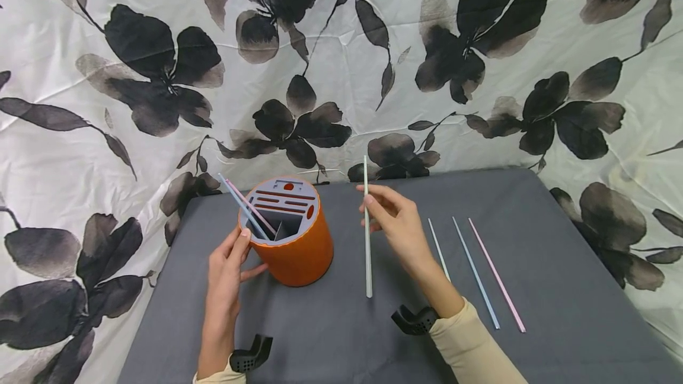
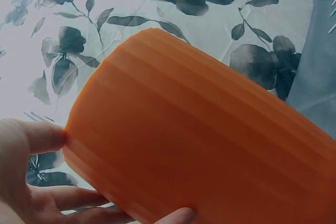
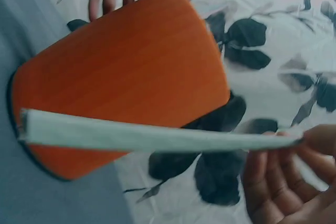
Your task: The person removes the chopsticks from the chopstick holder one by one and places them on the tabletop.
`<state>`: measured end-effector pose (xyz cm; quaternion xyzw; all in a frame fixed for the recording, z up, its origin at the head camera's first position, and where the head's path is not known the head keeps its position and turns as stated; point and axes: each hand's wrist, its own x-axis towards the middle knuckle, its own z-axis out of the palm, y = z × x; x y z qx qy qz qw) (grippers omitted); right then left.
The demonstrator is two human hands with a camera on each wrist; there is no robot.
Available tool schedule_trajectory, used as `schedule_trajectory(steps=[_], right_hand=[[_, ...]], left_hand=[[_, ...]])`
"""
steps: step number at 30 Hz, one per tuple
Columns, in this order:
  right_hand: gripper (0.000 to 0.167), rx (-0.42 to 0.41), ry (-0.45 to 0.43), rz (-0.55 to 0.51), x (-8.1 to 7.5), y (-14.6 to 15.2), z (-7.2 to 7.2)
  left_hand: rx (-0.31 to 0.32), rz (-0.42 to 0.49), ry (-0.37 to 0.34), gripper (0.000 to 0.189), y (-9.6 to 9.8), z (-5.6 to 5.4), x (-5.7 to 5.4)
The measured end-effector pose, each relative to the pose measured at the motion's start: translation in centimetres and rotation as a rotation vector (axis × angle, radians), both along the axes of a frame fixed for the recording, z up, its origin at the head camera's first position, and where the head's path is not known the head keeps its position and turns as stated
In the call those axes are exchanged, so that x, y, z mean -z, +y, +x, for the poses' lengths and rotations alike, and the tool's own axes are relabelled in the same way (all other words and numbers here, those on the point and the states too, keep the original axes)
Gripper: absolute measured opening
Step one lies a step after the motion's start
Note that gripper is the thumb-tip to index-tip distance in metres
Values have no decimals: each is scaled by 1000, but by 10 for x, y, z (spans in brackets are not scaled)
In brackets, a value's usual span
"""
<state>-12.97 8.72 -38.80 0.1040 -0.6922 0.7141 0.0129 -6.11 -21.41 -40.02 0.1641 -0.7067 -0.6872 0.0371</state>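
Observation:
In the head view my right hand (image 1: pixel 396 218) pinches a pale green chopstick (image 1: pixel 368 259) near its thin upper end. The chopstick hangs nearly upright, thicker end down, to the right of an orange utensil holder (image 1: pixel 301 261). My left hand (image 1: pixel 223 271) holds the holder from the left, one fingertip at the rim and other fingers against the side. A blue chopstick (image 1: pixel 242 205) and a pink chopstick (image 1: pixel 261 218) lean out of the holder's front compartment. In the right wrist view the held chopstick (image 3: pixel 131 136) crosses in front of the holder (image 3: pixel 121 66).
Right of my right forearm, a pale green chopstick (image 1: pixel 439 249), a blue chopstick (image 1: pixel 475 271) and a pink chopstick (image 1: pixel 496 274) lie on the grey table (image 1: pixel 555 289). The holder's lavender top (image 1: pixel 274 190) has several slots and holes. A floral cloth (image 1: pixel 352 76) hangs behind.

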Motion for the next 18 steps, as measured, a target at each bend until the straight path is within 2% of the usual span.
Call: schedule_trajectory(steps=[4,7,18], right_hand=[[29,33,-151,107,17,8,0],[34,47,-219,180,29,15,-1],[37,135,-359,327,73,42,3]], left_hand=[[5,7,10,62,1,-1,0],[5,9,18,61,1,-1,0],[-8,18,13,62,1,-4,-1]])
